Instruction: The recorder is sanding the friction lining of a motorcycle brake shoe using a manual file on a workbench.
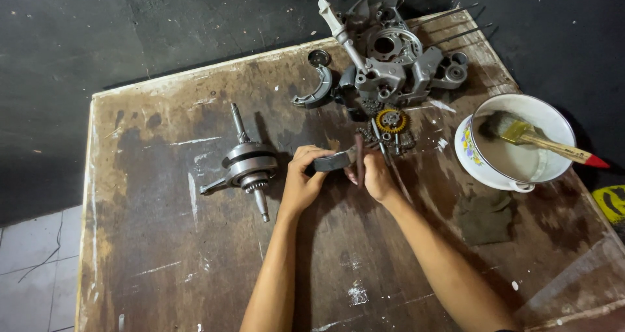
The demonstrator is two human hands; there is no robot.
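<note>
Gripping a curved grey metal brake shoe by its ends mid-desk, left hand and right hand steady a likely stiff, weighty, oil-slick part.

Left hand and right hand grip curved brake shoe; crankshaft left on stained wooden table; engine crankcase behind; white bowl with paintbrush right
</note>
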